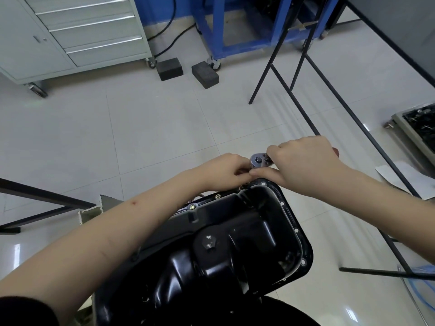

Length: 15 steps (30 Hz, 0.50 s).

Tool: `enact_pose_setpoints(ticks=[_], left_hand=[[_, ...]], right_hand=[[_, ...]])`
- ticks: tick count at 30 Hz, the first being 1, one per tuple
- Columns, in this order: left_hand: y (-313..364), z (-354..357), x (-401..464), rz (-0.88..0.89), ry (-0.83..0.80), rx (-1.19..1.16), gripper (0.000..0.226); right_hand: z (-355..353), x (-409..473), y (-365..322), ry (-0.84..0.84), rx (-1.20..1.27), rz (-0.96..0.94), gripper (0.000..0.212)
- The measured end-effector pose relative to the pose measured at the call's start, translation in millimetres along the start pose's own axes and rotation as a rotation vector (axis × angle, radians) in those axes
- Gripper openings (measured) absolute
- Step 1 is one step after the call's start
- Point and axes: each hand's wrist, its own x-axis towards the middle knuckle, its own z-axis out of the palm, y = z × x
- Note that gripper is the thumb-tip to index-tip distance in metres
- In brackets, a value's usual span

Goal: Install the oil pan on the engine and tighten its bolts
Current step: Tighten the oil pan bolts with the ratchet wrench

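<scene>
The black oil pan (235, 234) lies bottom-up on the engine below me, with a drain plug (208, 242) on its raised middle. Brass-coloured bolts (193, 206) sit along its far-left flange. A silver ratchet head (260, 160) stands over the pan's far corner. My right hand (306, 161) grips the ratchet's handle, whose red end (336, 151) shows past the knuckles. My left hand (229, 169) pinches something just under the ratchet head; what it holds is hidden by the fingers.
A grey drawer cabinet (77, 34) on castors stands at the back left, and a blue steel frame (235, 27) is behind it. Two black blocks (204, 72) lie on the tiled floor. Black table legs (306, 109) run along the right. A parts tray (419, 128) is far right.
</scene>
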Motion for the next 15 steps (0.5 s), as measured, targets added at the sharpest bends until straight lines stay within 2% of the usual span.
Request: enact_pose_setpoints(ticks=[2,4,6,8,10,12,15], left_hand=[[0,0,0,-0.008,0.007,-0.007,0.018],[0,0,1,-0.012,0.010,0.003,0.018],[0,0,1,-0.013,0.004,0.037,0.023],[1,2,1,-0.013,-0.007,0.073,0.028],[2,3,1,-0.023,0.004,0.076,0.028],[1,4,1,-0.036,0.025,0.060,0.031],[1,4,2,-0.054,0.040,0.048,0.024]], right_hand=[[-1,2,3,-0.008,0.014,-0.013,0.049],[3,5,9,-0.034,0.178,-0.057,0.046],[7,8,19,0.004,0.341,-0.212,0.043],[10,13,30,0.118,0.334,-0.400,0.036],[10,22,37,0.153,0.210,-0.492,0.035],[7,33,40,0.122,0.162,-0.566,0.039],[-1,44,44,-0.061,0.249,-0.579,0.048]])
